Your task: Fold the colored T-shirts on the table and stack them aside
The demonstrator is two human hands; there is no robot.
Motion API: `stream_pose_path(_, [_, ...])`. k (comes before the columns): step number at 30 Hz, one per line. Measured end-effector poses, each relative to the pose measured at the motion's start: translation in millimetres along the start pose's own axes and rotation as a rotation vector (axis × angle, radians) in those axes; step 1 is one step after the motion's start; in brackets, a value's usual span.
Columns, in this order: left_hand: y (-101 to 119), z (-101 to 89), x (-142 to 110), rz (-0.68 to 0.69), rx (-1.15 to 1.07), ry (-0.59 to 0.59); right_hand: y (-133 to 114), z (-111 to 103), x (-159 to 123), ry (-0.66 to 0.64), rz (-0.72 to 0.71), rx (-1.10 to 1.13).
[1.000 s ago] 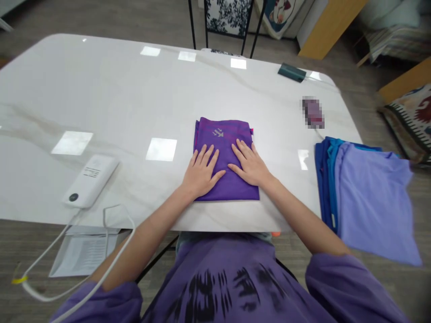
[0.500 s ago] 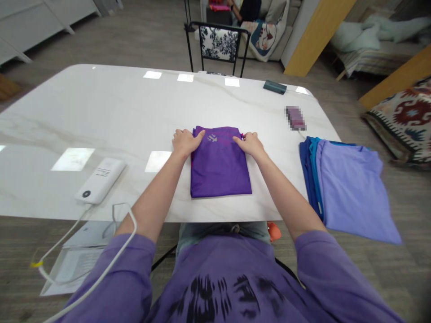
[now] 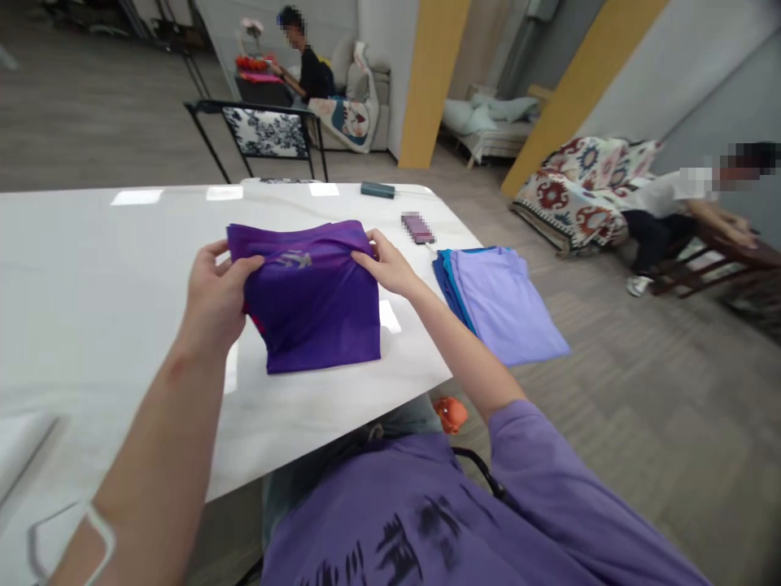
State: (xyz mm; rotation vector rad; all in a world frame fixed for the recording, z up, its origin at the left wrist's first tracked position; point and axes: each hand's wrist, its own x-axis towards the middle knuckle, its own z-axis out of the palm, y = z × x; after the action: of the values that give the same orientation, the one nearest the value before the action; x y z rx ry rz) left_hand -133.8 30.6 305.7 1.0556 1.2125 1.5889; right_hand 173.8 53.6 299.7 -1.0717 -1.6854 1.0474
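A folded dark purple shirt (image 3: 314, 305) with a small grey logo hangs lifted above the white table (image 3: 91, 268). My left hand (image 3: 213, 297) pinches its upper left corner, fingers closed over the fabric. My right hand (image 3: 384, 264) grips the upper right corner the same way. The shirt's lower edge dangles just over the tabletop.
A stack of folded blue and lilac shirts (image 3: 497, 297) overhangs the table's right edge. A dark case (image 3: 377, 190) and a small device (image 3: 417, 227) lie at the far side. A black chair (image 3: 265, 134) stands beyond. Two people sit at the far end and right of the room.
My hands went from pressing flat on the shirt to gripping its far corners, then lifted it off the table. My view has swung up and to the right.
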Motion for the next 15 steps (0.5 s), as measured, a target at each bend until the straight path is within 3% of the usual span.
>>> stream_pose_path(4, [64.6, 51.8, -58.6, 0.129, -0.126, -0.242, -72.8, -57.8, -81.9, 0.114, -0.162, 0.033])
stream_pose_path(8, [109.7, 123.7, -107.6, 0.26, -0.206, -0.471, -137.1, -129.3, -167.7, 0.286, -0.222, -0.083])
stream_pose_path(11, [104.1, 196.7, -111.6, 0.306, -0.309, -0.6, -152.0, -199.9, -204.4, 0.425, -0.226, -0.235])
stream_pose_path(13, [81.8, 252.9, -104.2, 0.245, -0.333, -0.671, -139.5, -250.4, -213.0, 0.497, -0.18, -0.355])
stream_pose_path(15, [51.0, 309.3, -95.4, 0.141, -0.275, -0.699, -110.5, -296.3, -211.4, 0.554, -0.099, -0.483])
